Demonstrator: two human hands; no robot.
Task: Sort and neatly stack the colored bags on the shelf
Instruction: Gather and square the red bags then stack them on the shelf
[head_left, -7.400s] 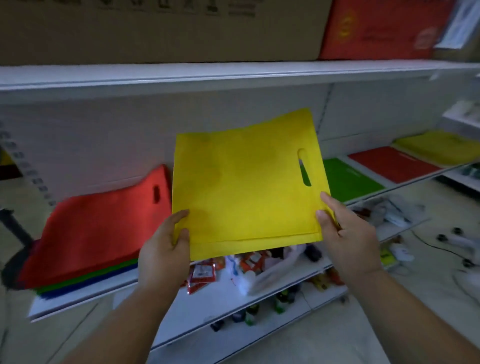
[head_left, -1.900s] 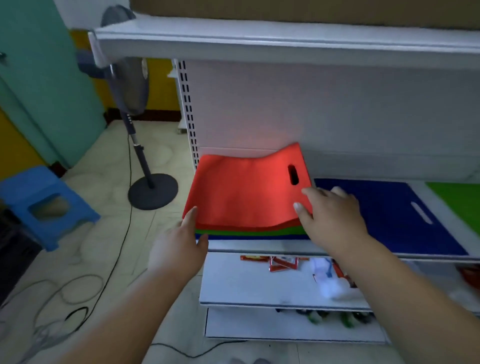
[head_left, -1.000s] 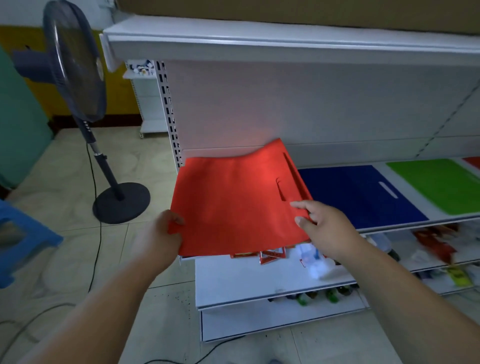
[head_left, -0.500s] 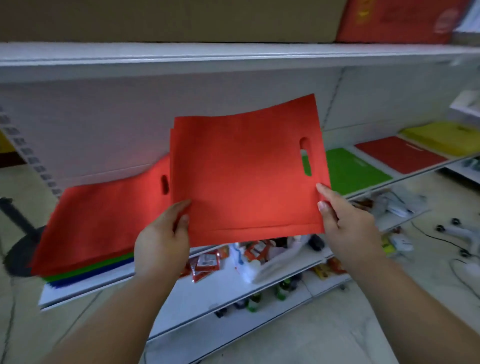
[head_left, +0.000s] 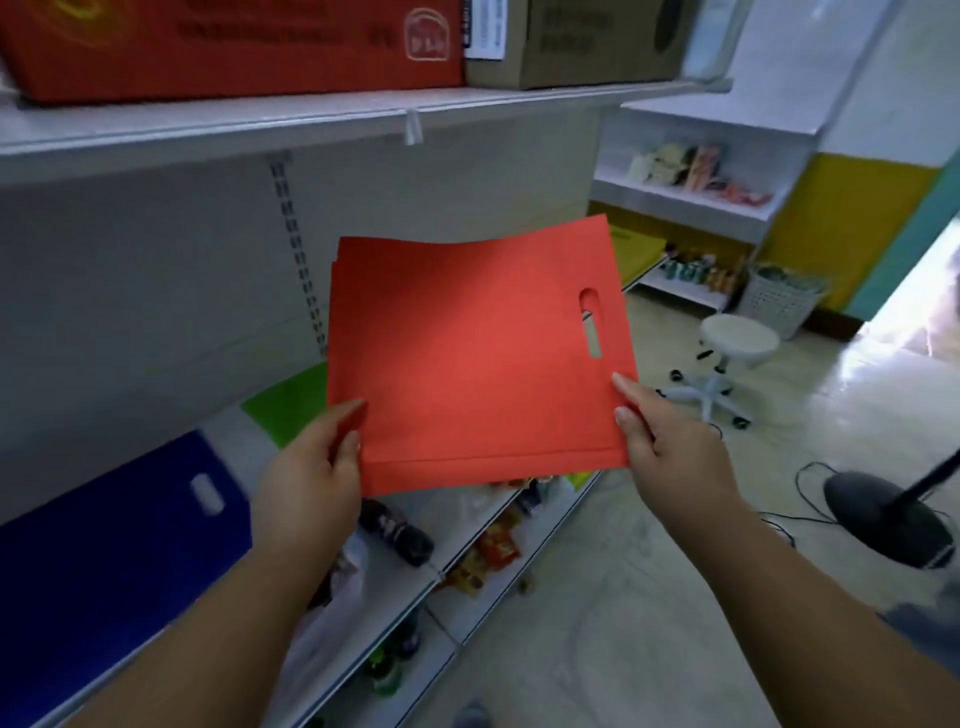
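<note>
we hold the red bag (head_left: 467, 358) flat at frame centre, raised in front of the shelf (head_left: 322, 111). our left hand (head_left: 306, 478) pinches its lower left edge; our right hand (head_left: 670, 447) pinches the lower right corner. blue bag (head_left: 104, 551) lower left, green bag (head_left: 291, 405) behind.

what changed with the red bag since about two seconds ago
The red bag lay on the mixed stack at the shelf's left end; both hands took hold of it and lifted it off, and the view has swung right along the shelf. The left hand and right hand still grip its lower corners. The blue bag stays flat.
</note>
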